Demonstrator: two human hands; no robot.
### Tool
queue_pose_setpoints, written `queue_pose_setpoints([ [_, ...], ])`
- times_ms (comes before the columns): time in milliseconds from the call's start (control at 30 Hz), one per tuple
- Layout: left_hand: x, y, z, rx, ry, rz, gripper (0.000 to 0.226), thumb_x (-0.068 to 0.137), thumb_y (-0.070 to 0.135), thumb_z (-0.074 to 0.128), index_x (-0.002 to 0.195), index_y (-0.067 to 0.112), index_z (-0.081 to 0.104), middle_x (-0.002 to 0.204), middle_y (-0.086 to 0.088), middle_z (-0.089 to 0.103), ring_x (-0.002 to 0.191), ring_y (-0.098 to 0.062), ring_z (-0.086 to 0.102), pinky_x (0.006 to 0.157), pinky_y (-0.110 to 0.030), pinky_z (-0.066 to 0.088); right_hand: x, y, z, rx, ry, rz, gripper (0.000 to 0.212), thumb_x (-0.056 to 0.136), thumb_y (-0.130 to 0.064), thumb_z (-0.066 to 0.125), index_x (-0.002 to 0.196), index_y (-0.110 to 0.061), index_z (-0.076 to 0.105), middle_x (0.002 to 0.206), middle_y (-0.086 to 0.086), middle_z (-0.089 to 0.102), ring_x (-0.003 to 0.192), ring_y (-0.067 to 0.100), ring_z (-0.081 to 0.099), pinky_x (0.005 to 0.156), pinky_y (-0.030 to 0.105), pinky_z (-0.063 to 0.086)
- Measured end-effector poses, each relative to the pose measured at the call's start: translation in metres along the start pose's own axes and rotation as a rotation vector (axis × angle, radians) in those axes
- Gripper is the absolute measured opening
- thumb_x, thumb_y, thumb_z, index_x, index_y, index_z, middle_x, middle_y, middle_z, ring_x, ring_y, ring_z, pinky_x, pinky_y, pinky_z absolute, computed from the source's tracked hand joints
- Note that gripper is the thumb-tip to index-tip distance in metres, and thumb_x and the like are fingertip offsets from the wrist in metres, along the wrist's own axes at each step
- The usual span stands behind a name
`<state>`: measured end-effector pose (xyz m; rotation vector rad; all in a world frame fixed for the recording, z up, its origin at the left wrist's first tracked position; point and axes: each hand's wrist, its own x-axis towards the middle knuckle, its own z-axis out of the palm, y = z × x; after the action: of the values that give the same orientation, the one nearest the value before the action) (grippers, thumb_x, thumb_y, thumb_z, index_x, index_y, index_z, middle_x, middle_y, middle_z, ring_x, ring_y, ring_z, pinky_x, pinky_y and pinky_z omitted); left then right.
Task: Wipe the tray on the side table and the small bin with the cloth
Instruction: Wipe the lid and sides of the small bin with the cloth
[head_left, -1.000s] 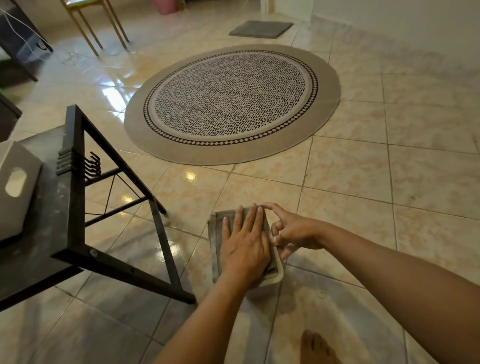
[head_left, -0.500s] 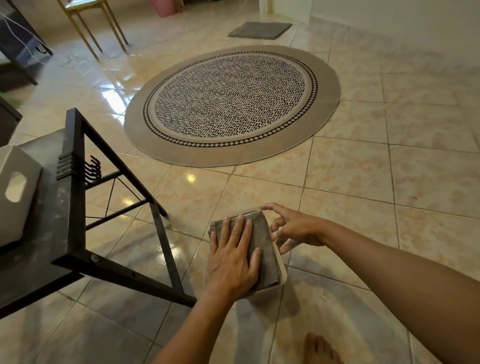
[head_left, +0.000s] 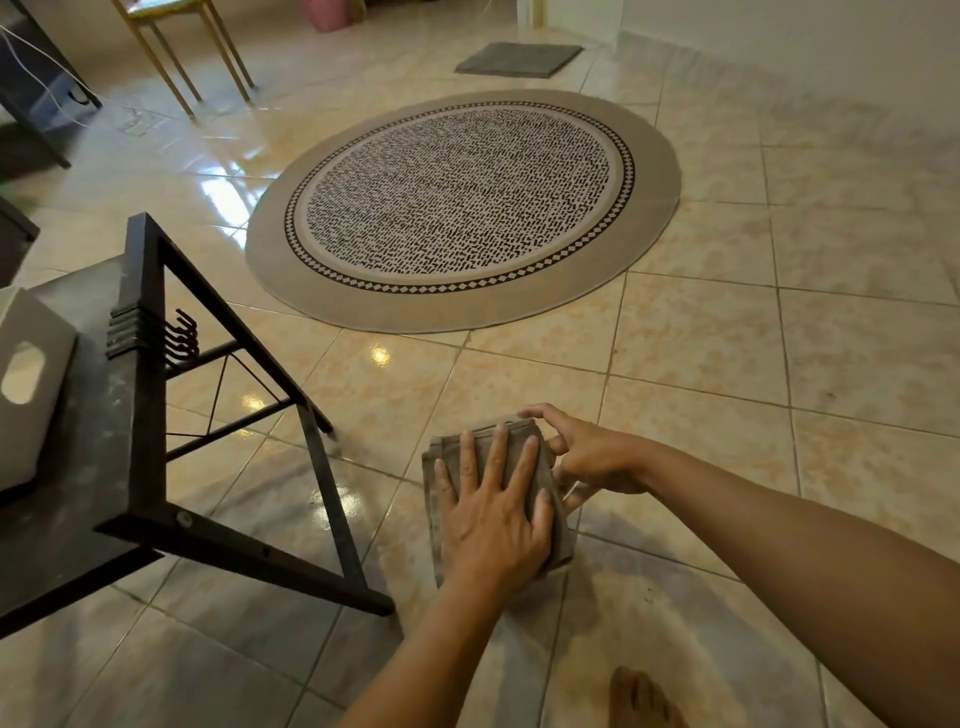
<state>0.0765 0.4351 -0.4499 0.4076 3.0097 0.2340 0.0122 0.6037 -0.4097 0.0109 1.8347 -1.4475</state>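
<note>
Here I see, largest first, the glossy beige tiled floor (head_left: 727, 364), then the round grey-bordered rug with a black dash pattern (head_left: 462, 208), well apart from my hands. The black metal-framed side table (head_left: 140, 415) stands at left. My left hand (head_left: 493, 519) lies flat, fingers spread, on the folded grey cloth (head_left: 441, 540), which covers the small pale bin. My right hand (head_left: 592, 457) grips the bin's right edge, fingers curled.
</note>
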Motion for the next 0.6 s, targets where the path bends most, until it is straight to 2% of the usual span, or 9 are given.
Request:
queue_pose_setpoints([
  [67, 0.008, 0.0, -0.003, 0.012, 0.002, 0.015, 0.063, 0.097, 0.06, 0.009, 0.151, 0.043, -0.018, 0.16, 0.006, -0.03, 0.144, -0.025, -0.035, 0.116, -0.055, -0.019, 0.001, -0.001, 0.001, 0.016, 0.011, 0.0, 0.093, 0.082, 0.023, 0.045, 0.149, -0.038, 0.024, 0.117, 0.023, 0.061, 0.079, 0.023, 0.07, 0.064, 0.041, 0.061],
  [167, 0.013, -0.016, -0.008, -0.019, -0.012, -0.054, 0.062, 0.1, 0.056, 0.012, 0.151, 0.042, -0.019, 0.16, 0.005, -0.029, 0.144, -0.024, -0.035, 0.118, -0.055, -0.014, 0.001, 0.001, 0.0, 0.041, 0.056, -0.009, 0.088, 0.087, 0.019, 0.05, 0.15, -0.038, 0.025, 0.088, 0.011, 0.053, 0.073, 0.021, 0.066, 0.066, 0.042, 0.062],
  [233, 0.004, -0.022, -0.005, -0.037, -0.005, -0.118, 0.062, 0.1, 0.055, 0.011, 0.15, 0.042, -0.024, 0.16, 0.004, -0.031, 0.142, -0.024, -0.038, 0.118, -0.053, -0.017, 0.0, 0.002, 0.0, 0.052, 0.068, -0.016, 0.087, 0.088, 0.017, 0.053, 0.15, -0.037, 0.025, 0.081, 0.007, 0.048, 0.068, 0.018, 0.064, 0.068, 0.044, 0.062],
  [400, -0.011, -0.001, 0.01, -0.025, 0.013, -0.058, 0.06, 0.097, 0.053, 0.006, 0.149, 0.044, -0.023, 0.159, 0.008, -0.031, 0.141, -0.023, -0.04, 0.112, -0.051, -0.027, 0.001, 0.001, 0.0, 0.024, 0.051, -0.02, 0.088, 0.087, 0.019, 0.05, 0.15, -0.036, 0.023, 0.08, 0.008, 0.048, 0.068, 0.019, 0.062, 0.066, 0.043, 0.062],
  [500, 0.014, -0.005, 0.003, -0.012, 0.006, -0.054, 0.059, 0.099, 0.05, 0.006, 0.15, 0.04, -0.022, 0.16, 0.005, -0.029, 0.143, -0.027, -0.037, 0.115, -0.055, -0.02, 0.0, -0.001, 0.001, 0.011, 0.052, -0.015, 0.089, 0.087, 0.019, 0.05, 0.151, -0.037, 0.023, 0.08, 0.009, 0.05, 0.068, 0.02, 0.063, 0.064, 0.041, 0.062],
  [600, 0.025, -0.018, -0.004, -0.032, -0.01, -0.127, 0.06, 0.098, 0.048, 0.005, 0.149, 0.039, -0.025, 0.16, 0.004, -0.03, 0.143, -0.027, -0.036, 0.118, -0.056, -0.014, 0.0, -0.001, 0.002, 0.017, 0.069, -0.009, 0.089, 0.088, 0.017, 0.054, 0.151, -0.037, 0.023, 0.081, 0.008, 0.049, 0.066, 0.018, 0.063, 0.063, 0.04, 0.061],
])
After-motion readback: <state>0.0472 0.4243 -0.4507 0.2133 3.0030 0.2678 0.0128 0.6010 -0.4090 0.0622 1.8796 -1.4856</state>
